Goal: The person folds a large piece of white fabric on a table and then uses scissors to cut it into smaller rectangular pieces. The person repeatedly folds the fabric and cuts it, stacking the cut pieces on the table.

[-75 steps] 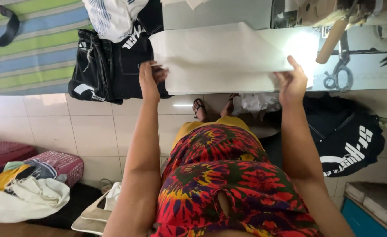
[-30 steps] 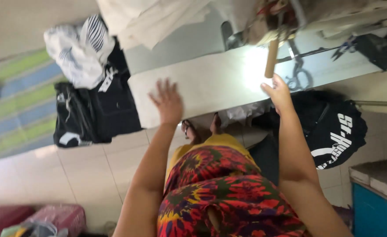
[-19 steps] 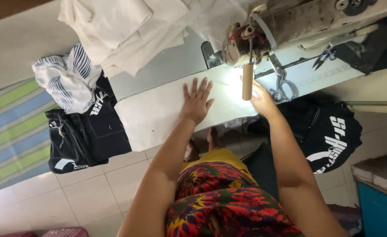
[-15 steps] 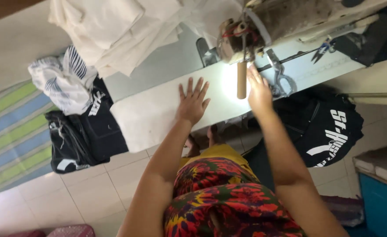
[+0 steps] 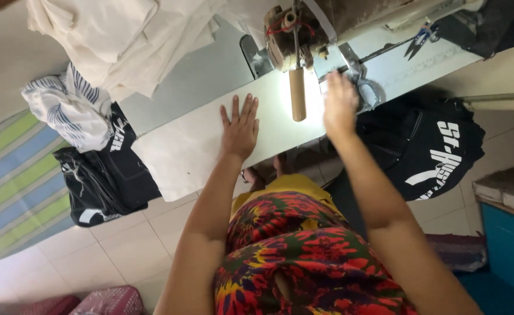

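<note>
Your left hand (image 5: 240, 129) lies flat, fingers spread, pinning the white fabric piece (image 5: 210, 140) on the table (image 5: 198, 81) while your right hand (image 5: 339, 104), open and gripping nothing, presses it beside the sewing machine head (image 5: 295, 35), so you're lining it up; feed it straight.

The sheet of cloth (image 5: 210, 137) lies on the worktop (image 5: 198, 76) just left of the sewing machine (image 5: 303, 26). The left hand (image 5: 240, 129) rests on the sheet (flat, fingers spread). Right of the machine lie scissors (image 5: 365, 87); the right hand (image 5: 339, 104) is beside them.
</note>
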